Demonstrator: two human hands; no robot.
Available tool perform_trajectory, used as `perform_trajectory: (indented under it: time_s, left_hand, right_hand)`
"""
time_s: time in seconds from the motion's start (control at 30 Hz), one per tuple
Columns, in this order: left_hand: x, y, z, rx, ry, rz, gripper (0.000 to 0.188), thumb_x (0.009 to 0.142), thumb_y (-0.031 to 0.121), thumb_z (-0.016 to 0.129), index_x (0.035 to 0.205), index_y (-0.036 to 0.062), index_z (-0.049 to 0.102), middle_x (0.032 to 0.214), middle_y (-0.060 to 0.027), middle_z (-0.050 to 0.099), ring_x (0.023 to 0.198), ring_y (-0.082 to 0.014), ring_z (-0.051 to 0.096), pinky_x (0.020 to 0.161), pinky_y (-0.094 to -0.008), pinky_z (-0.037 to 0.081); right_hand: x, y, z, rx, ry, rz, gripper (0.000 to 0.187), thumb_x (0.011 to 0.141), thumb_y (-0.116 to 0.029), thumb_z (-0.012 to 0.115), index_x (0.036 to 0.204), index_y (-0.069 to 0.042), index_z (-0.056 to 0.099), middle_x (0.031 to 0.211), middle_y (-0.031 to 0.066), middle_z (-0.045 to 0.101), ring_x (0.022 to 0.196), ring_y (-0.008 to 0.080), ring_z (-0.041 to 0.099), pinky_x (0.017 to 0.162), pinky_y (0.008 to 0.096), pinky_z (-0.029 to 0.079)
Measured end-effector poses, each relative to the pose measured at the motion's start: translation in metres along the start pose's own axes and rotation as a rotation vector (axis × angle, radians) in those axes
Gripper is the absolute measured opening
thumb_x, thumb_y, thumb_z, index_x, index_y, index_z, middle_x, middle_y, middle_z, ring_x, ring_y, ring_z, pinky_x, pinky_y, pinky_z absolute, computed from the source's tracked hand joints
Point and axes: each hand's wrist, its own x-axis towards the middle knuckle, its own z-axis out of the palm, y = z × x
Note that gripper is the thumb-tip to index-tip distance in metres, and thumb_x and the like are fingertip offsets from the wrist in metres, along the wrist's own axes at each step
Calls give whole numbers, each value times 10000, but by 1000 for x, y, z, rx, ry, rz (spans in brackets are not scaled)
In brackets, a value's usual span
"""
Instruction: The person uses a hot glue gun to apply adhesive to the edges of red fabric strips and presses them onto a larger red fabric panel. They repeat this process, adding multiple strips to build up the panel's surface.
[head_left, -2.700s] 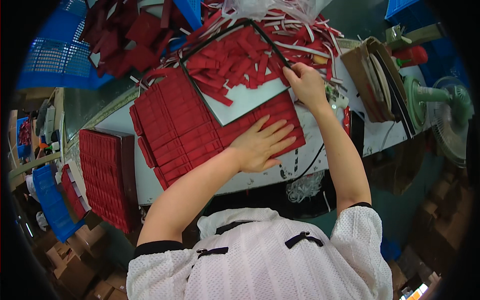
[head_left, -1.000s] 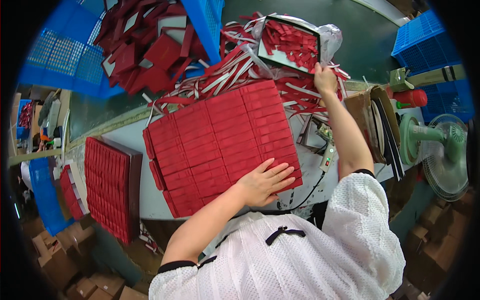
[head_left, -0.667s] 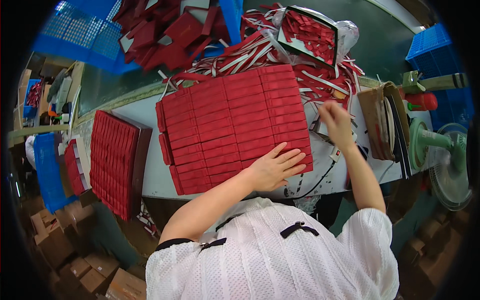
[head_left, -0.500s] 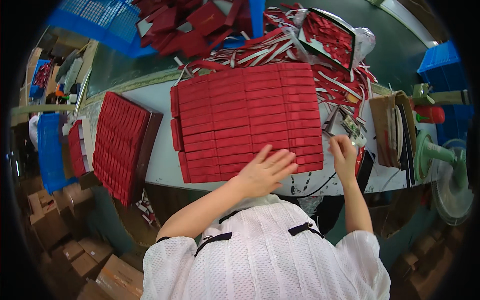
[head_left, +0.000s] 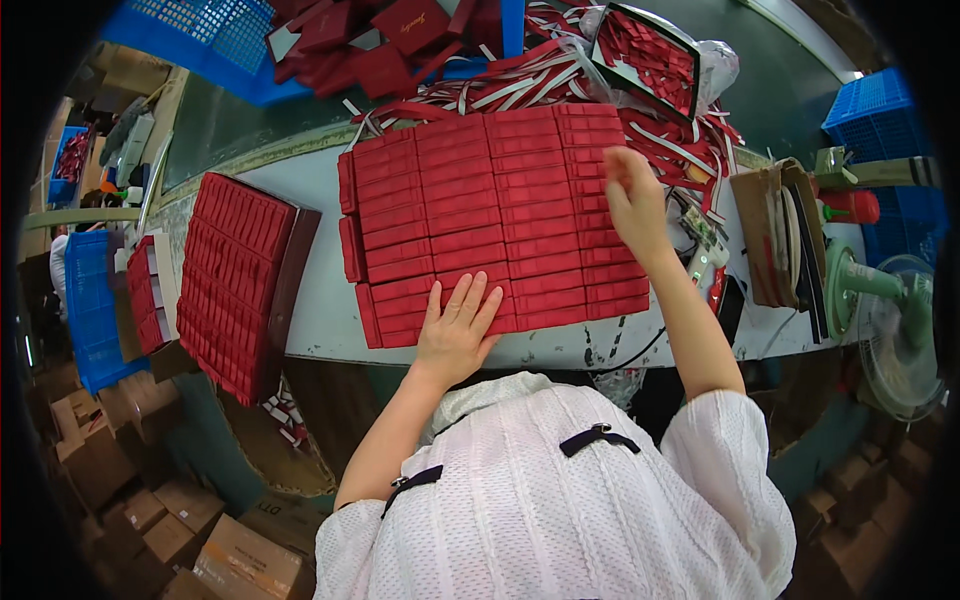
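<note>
A wide block of small red gift boxes, packed side by side in rows, covers the middle of the white table. My left hand rests flat on the near rows, fingers spread and holding nothing. At the block's right edge, toward its far end, is my right hand, its fingers curled in. Whatever those fingers hold, if anything, is hidden. A second stack of red boxes stands tilted in a dark tray to the left.
Red and white ribbon strips lie heaped behind the block, beside an open box of red pieces. Loose red boxes sit by a blue crate. Rightward stand cardboard sheets and a green fan.
My right hand has moved from beside the metal tool up to the block's far right side. My left hand has shifted left and now lies flat on the boxes.
</note>
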Motion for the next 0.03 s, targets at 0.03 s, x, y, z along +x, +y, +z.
perform_trajectory:
  time_s: [0.03]
  left_hand:
    - [1,1,0,11,1,-4,733,701,356,692,1334,111,415,1412,-157,332,1311,-304,305,1055,-545,186]
  right_hand:
    - [9,-1,4,-167,-51,-38,249,741,9,534,983,-43,556,921,134,586,837,201,599,722,371,476]
